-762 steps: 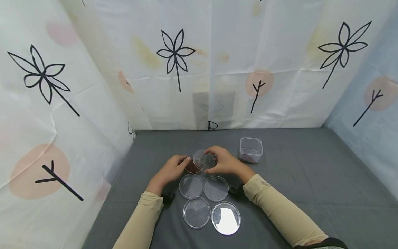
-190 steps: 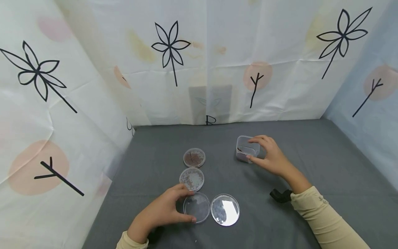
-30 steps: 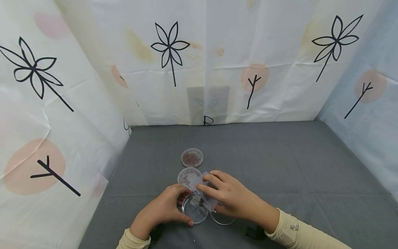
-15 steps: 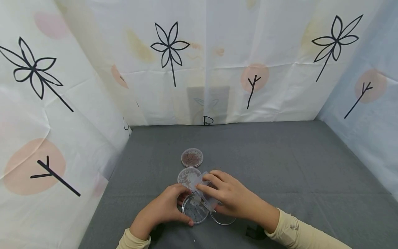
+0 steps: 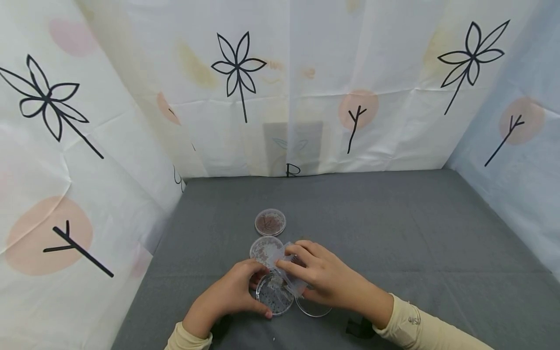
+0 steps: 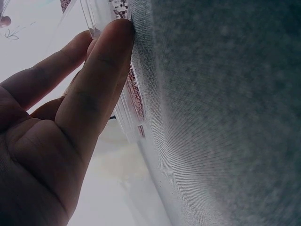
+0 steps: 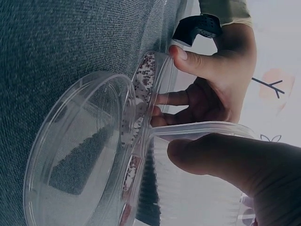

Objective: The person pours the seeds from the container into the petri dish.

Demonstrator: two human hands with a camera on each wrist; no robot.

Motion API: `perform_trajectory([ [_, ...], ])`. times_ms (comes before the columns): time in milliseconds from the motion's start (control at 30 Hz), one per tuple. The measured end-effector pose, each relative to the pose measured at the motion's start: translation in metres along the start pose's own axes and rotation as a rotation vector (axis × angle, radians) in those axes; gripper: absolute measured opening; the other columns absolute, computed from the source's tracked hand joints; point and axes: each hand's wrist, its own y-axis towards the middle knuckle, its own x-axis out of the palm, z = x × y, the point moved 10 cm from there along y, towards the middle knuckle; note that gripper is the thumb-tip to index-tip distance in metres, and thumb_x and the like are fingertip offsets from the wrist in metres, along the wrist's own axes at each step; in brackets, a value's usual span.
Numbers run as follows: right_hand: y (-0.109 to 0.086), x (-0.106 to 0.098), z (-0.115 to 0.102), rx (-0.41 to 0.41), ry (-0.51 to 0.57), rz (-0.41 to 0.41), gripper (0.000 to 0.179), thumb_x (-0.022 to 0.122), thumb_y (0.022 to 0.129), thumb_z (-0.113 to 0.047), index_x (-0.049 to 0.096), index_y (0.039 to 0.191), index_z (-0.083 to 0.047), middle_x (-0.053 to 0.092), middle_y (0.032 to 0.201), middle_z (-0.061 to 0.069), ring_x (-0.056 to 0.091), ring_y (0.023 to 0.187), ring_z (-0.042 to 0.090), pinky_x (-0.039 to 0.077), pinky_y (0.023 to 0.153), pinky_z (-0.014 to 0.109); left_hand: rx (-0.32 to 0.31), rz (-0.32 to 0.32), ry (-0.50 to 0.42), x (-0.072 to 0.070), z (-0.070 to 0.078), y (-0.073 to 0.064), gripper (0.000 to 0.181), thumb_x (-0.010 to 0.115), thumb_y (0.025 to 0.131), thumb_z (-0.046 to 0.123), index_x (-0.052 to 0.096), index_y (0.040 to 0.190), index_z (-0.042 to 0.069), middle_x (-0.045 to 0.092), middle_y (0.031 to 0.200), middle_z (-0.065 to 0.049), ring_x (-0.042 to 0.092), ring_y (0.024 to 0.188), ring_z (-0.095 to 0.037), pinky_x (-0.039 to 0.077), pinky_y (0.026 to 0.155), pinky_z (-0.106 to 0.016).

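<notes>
In the head view my left hand (image 5: 232, 294) grips the rim of a clear petri dish (image 5: 275, 302), thumb near and fingers at its far left side. Small dark grains lie scattered over the dish's bottom, clearer in the right wrist view, where the same dish (image 7: 145, 77) stands edge-on. My right hand (image 5: 325, 272) holds a clear plastic box (image 5: 292, 283), tipped sideways with its mouth over the dish. That box (image 7: 197, 193) touches or nearly touches the dish; I cannot tell which. The right thumb presses the box wall, and the hand hides much of the box from above.
Behind the gripped dish lies a petri dish (image 5: 264, 248) with a sparse spread of grains. Farther back is a reddish-brown covered one (image 5: 270, 222). A bare petri dish (image 5: 315, 309) sits at the right, partly under the right hand. A grey cloth (image 5: 385, 218) covers the table.
Dark grains have spread across the gripped dish over the last second. Both hands have stayed almost still. Some seconds ago the box stood upright at the back right.
</notes>
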Motion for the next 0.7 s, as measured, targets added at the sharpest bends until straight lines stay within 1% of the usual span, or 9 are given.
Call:
perform_trajectory([
  [100, 0.001, 0.0, 0.0, 0.011, 0.009, -0.008, 0.092, 0.102, 0.062, -0.021, 0.062, 0.145, -0.022, 0.058, 0.138, 0.006, 0.055, 0.128, 0.024, 0.054, 0.105, 0.04, 0.002, -0.001, -0.001, 0.0, 0.0, 0.0, 0.082, 0.104, 0.064, 0.042, 0.069, 0.129, 0.003, 0.066, 0.116, -0.005, 0.066, 0.097, -0.013, 0.06, 0.081, -0.025],
  [200, 0.001, 0.0, 0.002, 0.025, 0.013, -0.007, 0.09, 0.101, 0.064, -0.022, 0.061, 0.145, -0.021, 0.058, 0.138, 0.006, 0.056, 0.127, 0.024, 0.055, 0.103, 0.042, 0.007, 0.001, 0.001, 0.0, 0.001, 0.0, 0.082, 0.104, 0.065, 0.041, 0.069, 0.129, 0.003, 0.066, 0.116, -0.005, 0.066, 0.097, -0.013, 0.06, 0.081, -0.025],
  [300, 0.0, 0.0, 0.006, 0.055, 0.023, -0.004, 0.088, 0.1, 0.066, -0.024, 0.061, 0.144, -0.021, 0.059, 0.137, 0.006, 0.057, 0.126, 0.025, 0.055, 0.1, 0.045, 0.011, 0.007, 0.007, -0.001, 0.001, -0.001, 0.082, 0.104, 0.064, 0.041, 0.069, 0.128, 0.003, 0.066, 0.116, -0.005, 0.066, 0.097, -0.012, 0.06, 0.081, -0.024],
  [400, -0.002, -0.001, 0.012, 0.086, 0.04, 0.0, 0.089, 0.1, 0.066, -0.025, 0.06, 0.145, -0.02, 0.06, 0.137, 0.007, 0.058, 0.127, 0.026, 0.055, 0.101, 0.047, 0.015, 0.017, 0.014, -0.001, 0.002, -0.001, 0.082, 0.105, 0.063, 0.04, 0.069, 0.127, 0.003, 0.066, 0.116, -0.005, 0.065, 0.096, -0.011, 0.059, 0.081, -0.024],
  [567, -0.005, -0.002, 0.026, 0.136, 0.087, 0.004, 0.091, 0.1, 0.061, -0.024, 0.06, 0.142, -0.015, 0.062, 0.138, 0.006, 0.06, 0.129, 0.024, 0.057, 0.101, 0.046, 0.016, 0.023, 0.019, -0.001, 0.001, -0.001, 0.081, 0.105, 0.063, 0.04, 0.07, 0.126, 0.002, 0.066, 0.115, -0.004, 0.065, 0.095, -0.011, 0.059, 0.081, -0.025],
  [633, -0.007, -0.002, 0.035, 0.169, 0.122, 0.008, 0.091, 0.101, 0.057, -0.024, 0.06, 0.138, -0.012, 0.062, 0.137, 0.006, 0.06, 0.129, 0.024, 0.057, 0.101, 0.046, 0.019, 0.024, 0.017, -0.001, 0.002, -0.001, 0.081, 0.105, 0.063, 0.039, 0.07, 0.125, 0.002, 0.066, 0.114, -0.004, 0.065, 0.095, -0.012, 0.059, 0.081, -0.025],
  [700, -0.01, -0.002, 0.045, 0.221, 0.169, 0.005, 0.092, 0.101, 0.055, -0.025, 0.06, 0.136, -0.012, 0.062, 0.137, 0.004, 0.06, 0.129, 0.023, 0.057, 0.101, 0.045, 0.022, 0.027, 0.018, -0.002, 0.003, -0.001, 0.08, 0.106, 0.062, 0.038, 0.07, 0.125, 0.002, 0.066, 0.113, -0.004, 0.065, 0.095, -0.012, 0.059, 0.081, -0.025],
])
